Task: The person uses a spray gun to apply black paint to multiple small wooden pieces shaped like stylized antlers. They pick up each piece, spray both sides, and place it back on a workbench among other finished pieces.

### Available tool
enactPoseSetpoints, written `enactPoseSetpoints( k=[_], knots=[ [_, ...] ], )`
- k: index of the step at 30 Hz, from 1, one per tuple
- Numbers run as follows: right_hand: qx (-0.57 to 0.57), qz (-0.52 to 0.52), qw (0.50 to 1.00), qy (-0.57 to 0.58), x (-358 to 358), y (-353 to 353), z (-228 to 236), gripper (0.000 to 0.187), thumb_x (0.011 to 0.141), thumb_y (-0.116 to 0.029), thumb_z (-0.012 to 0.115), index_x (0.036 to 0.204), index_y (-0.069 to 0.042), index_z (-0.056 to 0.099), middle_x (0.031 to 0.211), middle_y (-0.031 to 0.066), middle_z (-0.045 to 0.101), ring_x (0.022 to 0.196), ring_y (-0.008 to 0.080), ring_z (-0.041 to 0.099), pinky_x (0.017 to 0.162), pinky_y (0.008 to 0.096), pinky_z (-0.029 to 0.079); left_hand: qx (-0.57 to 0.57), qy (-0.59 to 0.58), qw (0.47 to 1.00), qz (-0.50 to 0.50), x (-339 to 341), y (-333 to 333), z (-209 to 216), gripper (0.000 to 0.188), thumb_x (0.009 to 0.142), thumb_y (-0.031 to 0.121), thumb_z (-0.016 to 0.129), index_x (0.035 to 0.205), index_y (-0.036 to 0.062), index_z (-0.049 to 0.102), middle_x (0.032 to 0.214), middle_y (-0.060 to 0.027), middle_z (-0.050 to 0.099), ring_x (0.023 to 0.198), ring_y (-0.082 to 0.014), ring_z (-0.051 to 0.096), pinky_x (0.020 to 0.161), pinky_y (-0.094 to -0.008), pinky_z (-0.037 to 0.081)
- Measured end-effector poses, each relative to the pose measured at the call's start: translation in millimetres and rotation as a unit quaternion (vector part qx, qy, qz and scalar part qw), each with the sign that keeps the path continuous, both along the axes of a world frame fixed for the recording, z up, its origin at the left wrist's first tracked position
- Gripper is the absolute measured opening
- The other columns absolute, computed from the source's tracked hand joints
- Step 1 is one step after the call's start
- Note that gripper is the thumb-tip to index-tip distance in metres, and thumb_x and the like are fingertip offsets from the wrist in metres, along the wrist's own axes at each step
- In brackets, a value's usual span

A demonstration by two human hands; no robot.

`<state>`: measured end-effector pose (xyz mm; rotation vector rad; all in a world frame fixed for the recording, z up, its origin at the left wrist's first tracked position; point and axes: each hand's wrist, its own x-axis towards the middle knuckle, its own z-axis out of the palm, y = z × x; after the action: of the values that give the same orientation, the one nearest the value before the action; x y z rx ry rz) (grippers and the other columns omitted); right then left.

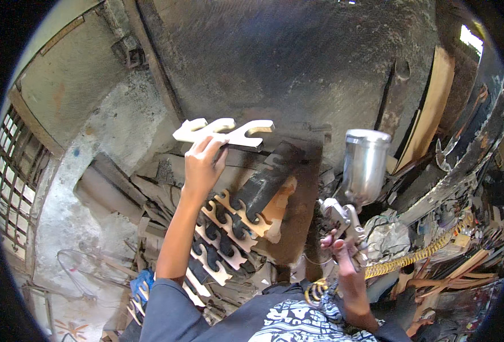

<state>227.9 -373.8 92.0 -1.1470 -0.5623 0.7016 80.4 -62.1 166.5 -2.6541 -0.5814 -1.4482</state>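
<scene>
I have the pale wooden cutout, a flat piece with hooked notches along one edge, raised in my left hand, which is closed on its lower edge with the fingers pinching it. It stands well above the stack of like notched pieces that leans on the cluttered surface below, some of them already dark-coated. My right hand is wrapped around the grip of the spray gun, whose metal cup rises upright just right of the cutout; whether a finger is on the trigger I cannot tell. A coiled yellow hose trails off to the right from the gun.

To coat this well, I judge the piece should stay out at arm's reach, face turned square to the nozzle, with my fingers kept on as little of the edge as will hold it, since whatever they cover stays bare. Even passes running past each end, and a turn of the wrist to catch the insides of the notches, would serve. The cup ought to stay upright, and the hose clear of the wet pieces below.
</scene>
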Motion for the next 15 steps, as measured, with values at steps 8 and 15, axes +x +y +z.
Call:
enactPoseSetpoints(
  k=[8,15],
  knots=[
    [0.024,0.001,0.967,-0.255,-10.7,-6.7,72.7,0.027,0.089,-0.015,0.065,0.107,0.003,0.057,0.080,0.0089,0.066,0.073,0.0153,0.065,0.066,0.0281,0.050,0.044,-0.028,0.999,0.011,-11.8,10.6,-19.0,0.026,0.071,-0.003,0.073,0.095,0.0016,0.065,0.092,-0.0139,0.066,0.085,-0.0303,0.066,0.075,-0.0354,0.052],
    [0.009,0.044,0.964,-0.261,-11.1,-2.9,80.7,0.023,0.086,-0.012,0.067,0.102,0.003,0.060,0.075,0.0075,0.064,0.063,0.0158,0.063,0.056,0.0278,0.047,0.061,-0.052,0.997,-0.016,-8.6,2.6,-17.7,0.024,0.070,-0.004,0.072,0.093,0.0010,0.064,0.090,-0.0130,0.065,0.083,-0.0299,0.065,0.072,-0.0360,0.052]
  ],
)
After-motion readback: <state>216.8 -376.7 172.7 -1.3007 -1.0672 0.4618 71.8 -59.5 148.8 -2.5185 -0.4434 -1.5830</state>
